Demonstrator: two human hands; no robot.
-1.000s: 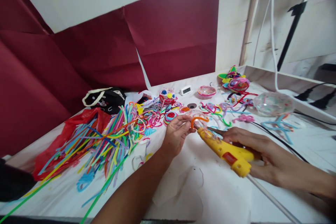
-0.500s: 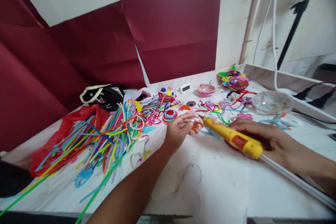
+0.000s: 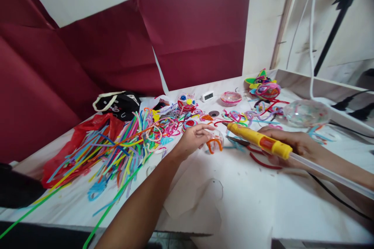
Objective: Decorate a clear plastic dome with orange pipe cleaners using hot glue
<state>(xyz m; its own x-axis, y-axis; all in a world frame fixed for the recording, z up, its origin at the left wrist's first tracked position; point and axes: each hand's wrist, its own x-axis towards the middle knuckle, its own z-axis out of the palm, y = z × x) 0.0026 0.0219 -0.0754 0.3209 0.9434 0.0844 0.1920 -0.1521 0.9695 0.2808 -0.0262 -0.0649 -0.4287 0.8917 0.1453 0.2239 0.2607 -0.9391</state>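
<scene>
Clear plastic, shaped as a small dome [image 3: 218,137] with a bent orange pipe cleaner [image 3: 214,141] on its near side, was held low over the white table [image 3: 245,206] by the fingers of the left hand [image 3: 193,139], closed on it from nine o'clock. The two hands were kept apart. At three o'clock of the dome, the right hand [image 3: 295,144] was wrapped around a yellow glue gun [image 3: 260,140], its nozzle pointed toward the dome's upper edge; whether the two touched could not be told. Just below the gun, dark-bladed scissors [image 3: 237,140] were seen, but whether they were gripped by the same hand could not be told. Pale lettering was printed on a black bag [image 3: 125,103] between nine and ten o'clock, too small to be read, and the digits on a white digital clock [image 3: 207,96] at twelve could not be made out. At nine o'clock, many-coloured pipe cleaners [image 3: 122,144] were heaped, partly on a red plastic bag [image 3: 116,122]. A pink-rimmed bowl [image 3: 230,98] was set at one o'clock, and a larger clear bowl [image 3: 306,113] was placed between two and three.
</scene>
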